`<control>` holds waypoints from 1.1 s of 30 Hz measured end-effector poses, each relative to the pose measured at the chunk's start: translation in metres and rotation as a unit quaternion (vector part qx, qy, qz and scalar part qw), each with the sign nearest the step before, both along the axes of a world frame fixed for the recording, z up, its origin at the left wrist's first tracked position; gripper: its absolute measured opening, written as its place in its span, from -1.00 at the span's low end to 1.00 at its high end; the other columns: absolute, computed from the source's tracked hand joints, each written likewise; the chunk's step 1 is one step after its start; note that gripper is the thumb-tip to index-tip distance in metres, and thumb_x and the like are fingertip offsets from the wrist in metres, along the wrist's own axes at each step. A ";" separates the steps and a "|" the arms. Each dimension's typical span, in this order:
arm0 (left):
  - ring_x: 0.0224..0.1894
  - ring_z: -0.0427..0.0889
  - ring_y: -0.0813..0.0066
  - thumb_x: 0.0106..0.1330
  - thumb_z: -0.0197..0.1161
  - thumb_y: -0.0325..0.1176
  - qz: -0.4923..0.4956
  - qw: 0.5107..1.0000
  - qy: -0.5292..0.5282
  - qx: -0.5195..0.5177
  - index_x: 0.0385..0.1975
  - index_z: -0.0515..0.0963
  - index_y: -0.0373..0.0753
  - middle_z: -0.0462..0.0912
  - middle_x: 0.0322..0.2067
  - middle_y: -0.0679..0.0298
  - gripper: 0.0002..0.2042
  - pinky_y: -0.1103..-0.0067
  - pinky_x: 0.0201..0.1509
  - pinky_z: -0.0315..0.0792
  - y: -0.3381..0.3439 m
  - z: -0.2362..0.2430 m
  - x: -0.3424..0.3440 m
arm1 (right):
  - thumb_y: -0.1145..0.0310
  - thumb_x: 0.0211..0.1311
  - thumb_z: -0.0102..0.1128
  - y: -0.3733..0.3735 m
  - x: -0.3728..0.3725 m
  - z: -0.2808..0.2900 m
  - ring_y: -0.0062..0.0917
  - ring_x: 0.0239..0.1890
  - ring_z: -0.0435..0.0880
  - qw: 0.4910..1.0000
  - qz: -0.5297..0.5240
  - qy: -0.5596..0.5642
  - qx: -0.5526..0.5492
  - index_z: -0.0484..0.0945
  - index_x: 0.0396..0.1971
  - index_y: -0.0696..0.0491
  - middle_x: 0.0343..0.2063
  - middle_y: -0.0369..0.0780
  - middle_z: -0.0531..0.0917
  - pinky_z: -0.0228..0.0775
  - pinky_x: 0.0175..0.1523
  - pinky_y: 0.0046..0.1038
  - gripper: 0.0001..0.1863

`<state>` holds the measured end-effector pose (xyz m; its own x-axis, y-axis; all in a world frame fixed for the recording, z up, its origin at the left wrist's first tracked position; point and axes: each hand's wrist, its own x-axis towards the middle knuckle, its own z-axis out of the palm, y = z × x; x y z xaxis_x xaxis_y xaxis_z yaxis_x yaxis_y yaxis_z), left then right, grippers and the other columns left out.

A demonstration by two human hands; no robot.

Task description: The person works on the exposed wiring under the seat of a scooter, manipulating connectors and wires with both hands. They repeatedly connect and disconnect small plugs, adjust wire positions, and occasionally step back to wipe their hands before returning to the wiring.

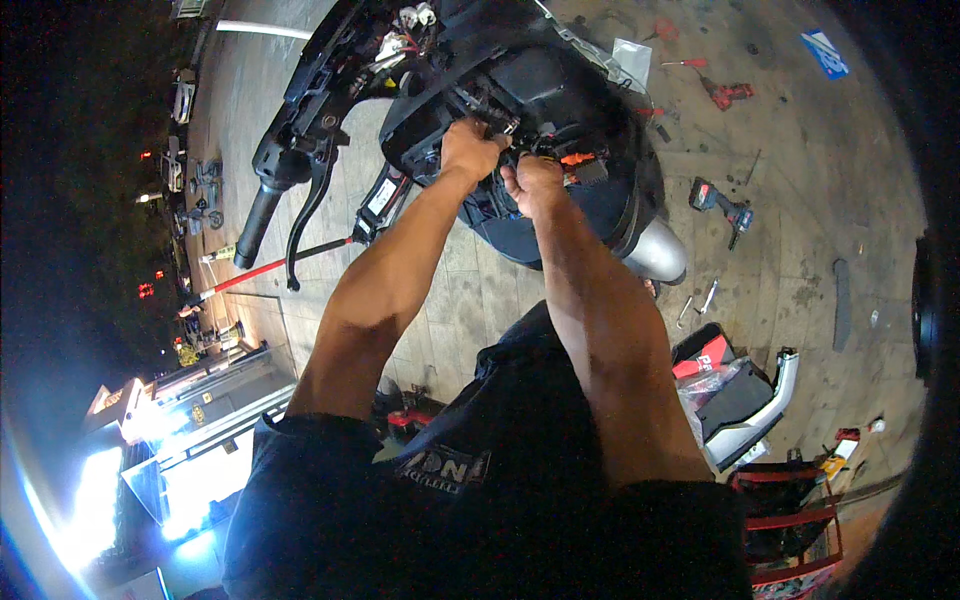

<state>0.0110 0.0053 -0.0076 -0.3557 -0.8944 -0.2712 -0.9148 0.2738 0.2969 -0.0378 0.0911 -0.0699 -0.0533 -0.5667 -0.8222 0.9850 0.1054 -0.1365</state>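
A dark scooter front [540, 90] with its covers off stands before me, wiring and connectors exposed. My left hand [470, 148] is closed on a part or wire bundle inside the open front panel. Right beside it, my right hand [533, 185] grips black wiring next to an orange connector [578, 158]. The two hands almost touch. What exactly lies inside each fist is hidden by the fingers. The handlebar grip [258, 215] and brake lever [305, 215] stick out to the left of my hands.
On the paved floor to the right lie a cordless drill [718, 203], red-handled tools [725, 93], wrenches [698, 300] and a blue card [825, 52]. A removed scooter panel [750, 410] and a red rack [790, 520] sit at lower right. A red-handled rod [270, 268] lies at left.
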 end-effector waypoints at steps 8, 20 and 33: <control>-0.03 0.58 0.13 -0.06 0.42 -0.14 -0.034 0.999 -0.034 0.002 -0.22 0.58 -0.34 0.61 -0.14 -0.01 -0.54 0.40 0.05 0.43 -0.001 0.002 -0.004 | 0.54 0.17 -0.06 -0.012 0.004 -0.017 -0.47 -0.40 0.55 0.996 -0.073 -0.008 -0.059 0.43 -0.29 0.08 -0.38 -0.21 0.52 0.50 -0.40 -0.50 -0.86; -0.17 0.64 0.14 0.00 0.32 -0.15 0.080 0.989 -0.020 0.126 -0.22 0.51 -0.39 0.65 -0.30 0.00 -0.55 0.42 -0.06 0.50 -0.005 -0.020 -0.004 | 0.52 0.18 0.04 -0.011 0.000 -0.006 -0.52 -0.42 0.52 0.997 -0.070 -0.022 0.005 0.49 -0.34 0.02 -0.40 -0.25 0.54 0.43 -0.46 -0.59 -0.90; -0.60 0.62 0.32 0.04 0.25 -0.35 0.135 0.977 0.083 0.145 -0.38 0.52 -0.41 0.63 -0.59 0.14 -0.76 0.47 -0.55 0.47 0.009 -0.021 -0.001 | 0.42 0.31 -0.10 -0.002 -0.001 -0.014 -0.56 -0.47 0.56 0.999 -0.005 0.003 -0.038 0.49 -0.38 0.06 -0.49 -0.27 0.57 0.43 -0.40 -0.54 -0.85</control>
